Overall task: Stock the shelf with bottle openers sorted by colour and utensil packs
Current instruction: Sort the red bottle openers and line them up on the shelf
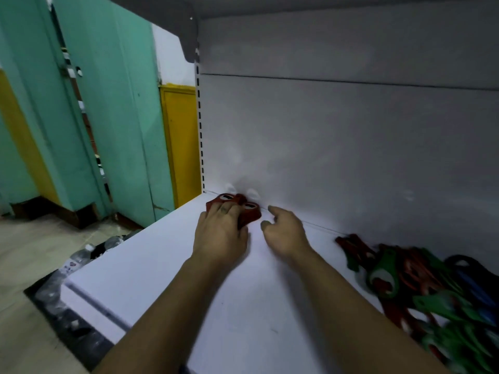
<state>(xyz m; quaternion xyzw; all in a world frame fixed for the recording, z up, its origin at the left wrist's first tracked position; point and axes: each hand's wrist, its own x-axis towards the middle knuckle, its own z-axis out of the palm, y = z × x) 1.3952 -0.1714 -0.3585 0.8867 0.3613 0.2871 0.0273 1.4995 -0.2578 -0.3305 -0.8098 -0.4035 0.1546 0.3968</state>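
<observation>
Two red bottle openers (pixel 249 211) lie side by side at the back left corner of the white shelf (pixel 167 268), against the back panel. My left hand (pixel 220 234) lies on top of them, fingers laid over their handles. Just to the right, my right hand (pixel 283 233) hovers beside the openers with loosely curled fingers and holds nothing. A mixed heap of red, green, blue and black bottle openers (pixel 421 287) lies on the shelf at the right.
The white back panel (pixel 337 144) rises behind the shelf, and another shelf (pixel 297 6) sits overhead. Left of the shelf are teal doors (pixel 118 112), a yellow panel (pixel 181 141) and bottles (pixel 81 257) on the floor.
</observation>
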